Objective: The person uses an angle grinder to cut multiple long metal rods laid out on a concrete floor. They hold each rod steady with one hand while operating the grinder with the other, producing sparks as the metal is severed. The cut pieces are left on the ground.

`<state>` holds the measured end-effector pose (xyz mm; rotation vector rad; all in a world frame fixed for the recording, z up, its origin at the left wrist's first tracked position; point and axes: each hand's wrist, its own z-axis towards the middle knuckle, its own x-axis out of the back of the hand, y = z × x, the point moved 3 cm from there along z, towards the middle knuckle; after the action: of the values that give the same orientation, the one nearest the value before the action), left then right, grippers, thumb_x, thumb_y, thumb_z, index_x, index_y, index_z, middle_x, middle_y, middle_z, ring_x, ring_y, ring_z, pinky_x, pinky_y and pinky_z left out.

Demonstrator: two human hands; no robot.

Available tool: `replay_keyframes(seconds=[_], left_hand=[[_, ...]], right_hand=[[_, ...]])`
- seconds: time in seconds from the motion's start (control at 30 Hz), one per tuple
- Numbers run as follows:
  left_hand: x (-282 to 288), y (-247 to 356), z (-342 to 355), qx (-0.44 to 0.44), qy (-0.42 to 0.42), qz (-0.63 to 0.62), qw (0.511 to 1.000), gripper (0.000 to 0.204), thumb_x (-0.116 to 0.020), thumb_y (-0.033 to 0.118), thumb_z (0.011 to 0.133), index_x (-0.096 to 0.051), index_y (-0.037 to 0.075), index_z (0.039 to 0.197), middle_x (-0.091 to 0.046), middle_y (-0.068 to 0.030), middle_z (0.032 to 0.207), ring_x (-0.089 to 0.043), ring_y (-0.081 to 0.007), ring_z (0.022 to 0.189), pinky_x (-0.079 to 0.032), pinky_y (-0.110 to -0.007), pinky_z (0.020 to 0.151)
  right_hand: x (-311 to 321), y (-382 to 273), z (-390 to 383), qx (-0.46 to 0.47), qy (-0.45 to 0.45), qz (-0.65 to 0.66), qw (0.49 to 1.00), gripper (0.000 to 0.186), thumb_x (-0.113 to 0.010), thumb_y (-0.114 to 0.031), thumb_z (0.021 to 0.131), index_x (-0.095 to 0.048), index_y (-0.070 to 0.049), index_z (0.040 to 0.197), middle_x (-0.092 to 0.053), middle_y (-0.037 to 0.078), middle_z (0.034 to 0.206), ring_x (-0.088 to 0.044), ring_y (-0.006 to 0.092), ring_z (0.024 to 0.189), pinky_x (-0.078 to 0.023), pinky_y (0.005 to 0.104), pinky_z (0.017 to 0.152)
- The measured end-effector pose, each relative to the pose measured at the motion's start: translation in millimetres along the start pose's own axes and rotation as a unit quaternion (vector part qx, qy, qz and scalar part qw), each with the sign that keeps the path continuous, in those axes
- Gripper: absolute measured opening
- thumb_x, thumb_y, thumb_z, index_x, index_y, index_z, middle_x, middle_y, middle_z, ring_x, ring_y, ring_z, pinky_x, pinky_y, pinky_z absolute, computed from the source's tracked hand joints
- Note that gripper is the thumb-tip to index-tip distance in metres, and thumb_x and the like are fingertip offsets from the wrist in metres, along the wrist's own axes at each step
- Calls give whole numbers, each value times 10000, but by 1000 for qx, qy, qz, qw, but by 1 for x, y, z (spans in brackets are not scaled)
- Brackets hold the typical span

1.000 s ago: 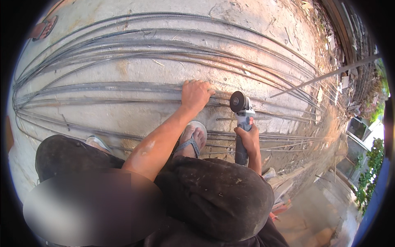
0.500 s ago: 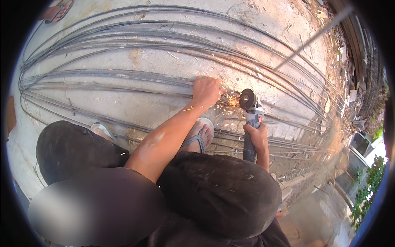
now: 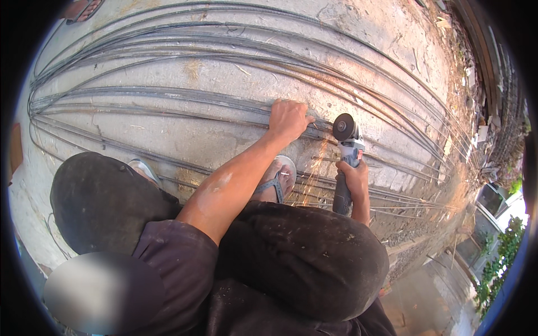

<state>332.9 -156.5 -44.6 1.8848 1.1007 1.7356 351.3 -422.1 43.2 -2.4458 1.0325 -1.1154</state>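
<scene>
My left hand is closed over a bundle of long steel reinforcing bars on the ground. Just right of it, my right hand grips the grey body of an angle grinder. Its dark round disc stands at the bars, a short way from my left fingers. A thin streak of orange sparks runs down from near the disc toward my sandalled foot. Whether the disc touches a bar is hard to make out.
More bent bars fan across the concrete ground, looped together at the far left. Another person's sandalled foot is at the top left. Rubble and stacked dark metal line the right side, with a leafy plant below.
The grinder and both hands sit slightly further right in the view. The bright spark cluster left of the disc has become a thin downward streak. A blurred rod at the upper right is gone.
</scene>
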Motion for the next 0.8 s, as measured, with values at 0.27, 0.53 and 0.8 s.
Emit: replay_keyframes(seconds=[0.27,0.53,0.8], left_hand=[[3,5,3,25,-55,21,998,381,-836,455,896,-786,80,853,-780,-133,835,-760,-312,842,-518,-497,921],[1,5,4,17,-49,26,998,391,-832,468,895,-790,80,859,-781,-131,833,-763,-313,848,-515,-484,889],[-3,0,2,3,-14,17,1000,432,-827,489,888,-763,68,814,-754,-147,789,-744,-334,823,-535,-474,822]], right_hand=[[1,5,2,10,14,-12,1000,248,-796,-156,840,-671,21,960,-679,76,778,-659,169,605,-531,339,552],[1,9,4,24,10,-3,1000,270,-797,-162,843,-678,32,988,-677,79,787,-664,180,606,-529,350,549],[-2,4,6,-3,-2,20,1000,245,-786,-147,856,-672,23,991,-676,77,790,-659,174,597,-524,348,541]])
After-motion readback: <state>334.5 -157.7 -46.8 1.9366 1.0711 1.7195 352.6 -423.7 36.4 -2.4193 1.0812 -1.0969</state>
